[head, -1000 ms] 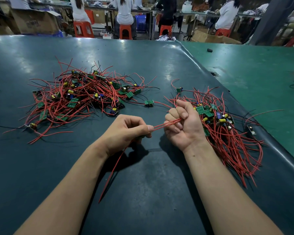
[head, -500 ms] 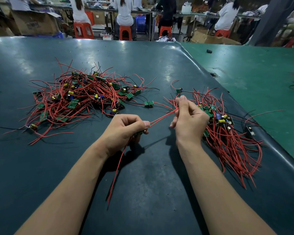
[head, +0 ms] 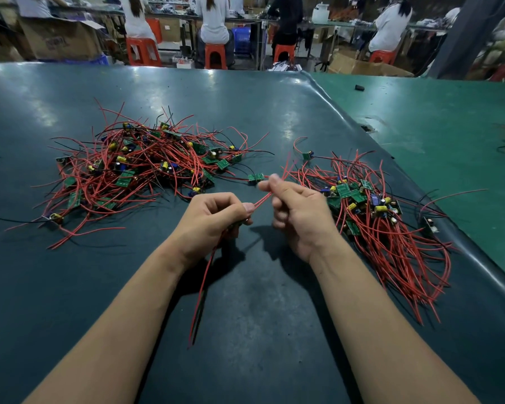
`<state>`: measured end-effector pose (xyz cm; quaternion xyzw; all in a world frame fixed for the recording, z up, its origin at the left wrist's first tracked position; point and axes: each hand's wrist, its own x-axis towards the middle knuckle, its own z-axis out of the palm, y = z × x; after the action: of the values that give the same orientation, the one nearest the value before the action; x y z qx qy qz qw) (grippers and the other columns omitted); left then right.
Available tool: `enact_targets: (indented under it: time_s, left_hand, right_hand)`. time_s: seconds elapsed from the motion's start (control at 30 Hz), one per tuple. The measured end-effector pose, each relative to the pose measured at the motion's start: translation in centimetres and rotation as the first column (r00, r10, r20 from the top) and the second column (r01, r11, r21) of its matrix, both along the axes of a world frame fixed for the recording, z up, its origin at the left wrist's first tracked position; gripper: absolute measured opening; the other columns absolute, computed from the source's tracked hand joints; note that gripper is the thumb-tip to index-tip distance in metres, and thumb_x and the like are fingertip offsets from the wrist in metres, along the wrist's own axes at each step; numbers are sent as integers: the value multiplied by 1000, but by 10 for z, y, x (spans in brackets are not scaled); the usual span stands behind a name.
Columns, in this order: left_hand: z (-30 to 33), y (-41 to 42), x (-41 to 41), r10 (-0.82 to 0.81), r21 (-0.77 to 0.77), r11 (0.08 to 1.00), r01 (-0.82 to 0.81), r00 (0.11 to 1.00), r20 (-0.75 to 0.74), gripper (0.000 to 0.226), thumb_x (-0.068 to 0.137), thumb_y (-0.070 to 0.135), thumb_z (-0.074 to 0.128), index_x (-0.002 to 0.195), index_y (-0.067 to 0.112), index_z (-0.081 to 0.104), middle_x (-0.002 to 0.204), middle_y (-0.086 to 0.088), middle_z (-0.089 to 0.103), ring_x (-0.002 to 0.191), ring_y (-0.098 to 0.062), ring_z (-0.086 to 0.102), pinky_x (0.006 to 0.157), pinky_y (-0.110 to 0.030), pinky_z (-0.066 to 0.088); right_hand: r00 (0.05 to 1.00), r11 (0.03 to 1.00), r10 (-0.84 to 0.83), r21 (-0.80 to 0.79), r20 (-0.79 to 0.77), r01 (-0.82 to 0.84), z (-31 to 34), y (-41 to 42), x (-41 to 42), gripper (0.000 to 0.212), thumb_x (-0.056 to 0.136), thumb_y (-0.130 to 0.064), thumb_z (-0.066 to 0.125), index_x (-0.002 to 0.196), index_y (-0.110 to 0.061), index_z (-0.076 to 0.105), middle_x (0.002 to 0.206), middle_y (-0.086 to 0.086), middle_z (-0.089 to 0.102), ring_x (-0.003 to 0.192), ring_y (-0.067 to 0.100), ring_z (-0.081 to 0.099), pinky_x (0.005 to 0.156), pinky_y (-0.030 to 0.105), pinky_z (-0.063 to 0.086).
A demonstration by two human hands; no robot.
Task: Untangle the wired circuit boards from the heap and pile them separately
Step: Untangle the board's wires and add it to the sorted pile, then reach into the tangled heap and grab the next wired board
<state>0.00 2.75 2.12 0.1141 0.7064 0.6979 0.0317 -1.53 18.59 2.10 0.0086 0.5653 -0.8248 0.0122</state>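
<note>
Straightening the red leads (head: pixel 263 198) of one board calls for a firm anchor at one end and a light, sliding pinch at the other, and that is how the person has it set up. The left hand (head: pixel 213 221) curls round a small circuit board (head: pixel 236 228), thumb pressed on top where the leads leave it; only a sliver of green shows under the fingers, so the board's exact lie in the palm is probably flat but cannot be read for sure. The right hand (head: pixel 296 211) pinches the same leads further along, between thumb and forefinger, its other fingers loosely folded. Done well, the pinch should run outward along the wires without jerking, so the solder joints at the board take no pull, and the free tips should be kept off the loose board (head: pixel 255 178) lying just beyond the fingertips, lest they snag it.

A second bundle of red wire with a dark one (head: pixel 200 290) hangs from the left hand toward the person and trails on the dark green mat (head: pixel 260 330).

The held board sits between the two groups. The tangled heap (head: pixel 146 167) lies beyond and to the left of the left hand, well apart from it. The sorted pile (head: pixel 382 225), its wires combed roughly one way, lies just beside the right hand, touching or nearly touching the wrist side. Judging from this, the board in hand is nearly ready to be laid on that right-hand pile, leads aligned with the rest.
</note>
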Motion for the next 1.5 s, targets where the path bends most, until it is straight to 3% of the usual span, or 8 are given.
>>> enact_targets:
  time_s: [0.27, 0.4, 0.47, 0.57, 0.9, 1.03, 1.27, 1.5]
  left_hand:
    - [8, -2, 3, -219, 381, 916, 126, 953, 210, 23, 73, 24, 72, 64, 11, 56, 47, 2, 39, 39, -6, 26, 43, -19, 25]
    - [11, -2, -7, -4, 467, 875, -127, 963, 269, 23, 97, 33, 50, 82, 17, 56, 64, 0, 64, 35, -3, 29, 38, -15, 35]
    - [9, 0, -8, 29, 492, 853, -172, 958, 285, 24, 99, 31, 48, 81, 17, 53, 77, -10, 72, 36, -5, 35, 42, -17, 42]
    - [6, 3, -6, 102, 411, 889, -202, 962, 253, 22, 99, 29, 51, 83, 14, 50, 89, -22, 64, 42, -9, 41, 44, -23, 46]
    - [2, 10, -8, 356, 260, 893, -369, 930, 96, 16, 93, 20, 64, 82, 10, 60, 59, 0, 59, 48, -11, 52, 48, -24, 48]
    - [3, 9, -8, 358, 258, 892, -370, 929, 96, 23, 97, 22, 58, 78, 11, 61, 59, 2, 57, 43, -12, 44, 45, -24, 40]
    - [2, 5, -10, 285, 309, 903, -299, 954, 88, 24, 92, 33, 59, 90, 12, 69, 72, 4, 68, 45, -9, 46, 45, -22, 40]
    - [-4, -3, -16, 437, 226, 869, -440, 897, 64, 21, 97, 26, 58, 86, 13, 70, 69, 3, 68, 45, -8, 45, 42, -19, 38]
  right_hand:
    - [934, 898, -343, -256, 99, 357, 4, 13, -10, 27, 100, -19, 53, 82, -6, 67, 56, -2, 41, 35, 4, 30, 36, 15, 27]
    - [962, 936, -231, 238, -147, 261, -5, -2, -4, 8, 95, -11, 62, 97, -16, 68, 63, -2, 54, 44, 8, 46, 42, 22, 44]
    - [954, 816, -34, 542, -298, 199, -13, -18, 2, 26, 89, -14, 71, 113, -22, 67, 79, -4, 64, 65, 10, 59, 60, 29, 54]
    - [907, 731, 70, 640, -416, 237, -22, -25, 4, 42, 87, -13, 71, 129, -15, 64, 90, -23, 67, 77, -11, 59, 77, 13, 47]
    - [898, 813, 84, 551, -431, 188, -20, -29, 9, 10, 85, -31, 72, 85, -22, 74, 60, -23, 62, 51, -3, 54, 54, 15, 42]
    - [887, 791, -36, 530, -460, 307, -19, -27, 9, 24, 89, -38, 67, 78, -17, 70, 63, -5, 66, 51, 10, 53, 52, 37, 51]
    - [857, 752, -124, 516, -499, 410, -14, -29, 13, 25, 88, -28, 71, 68, -14, 70, 63, 2, 69, 54, 21, 61, 56, 38, 52]
    - [724, 714, -690, -165, 4, 681, 2, 1, 0, 29, 95, -29, 64, 78, -14, 47, 54, -1, 51, 33, 8, 39, 34, 17, 30]
